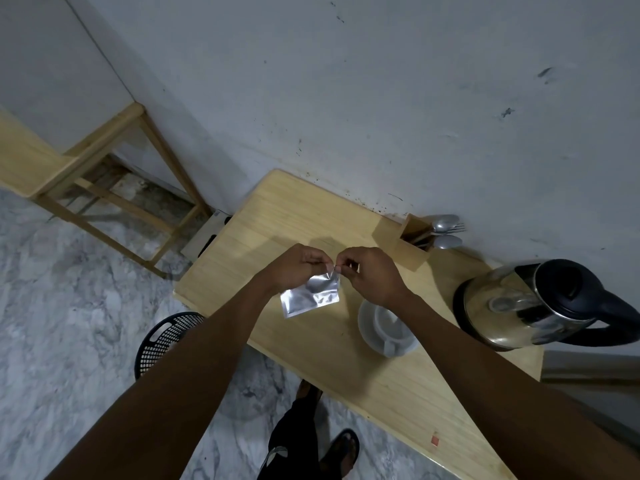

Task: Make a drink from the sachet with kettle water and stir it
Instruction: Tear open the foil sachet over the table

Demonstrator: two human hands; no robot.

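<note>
Left hand (298, 268) and right hand (367, 275) pinch the flat silver foil sachet (310, 294) at its top edge; tear steadily over the white cup (389, 323).

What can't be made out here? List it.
Head view:
- sachet top edge: pinched under left hand and right hand; torn or not, unclear.
- cup: far rim behind the right wrist; contents unclear.
- kettle: handle cut by the frame's right edge; water level unreadable.

a: wall?
b: pale grey wall (381, 81), scuffed, dark specks low down.
a: floor, furniture?
b: grey marbled floor (52, 306). light wooden surface (277, 216) against wall. second wooden table (31, 157) left. black mesh basket (159, 344) on floor. dim light.
</note>
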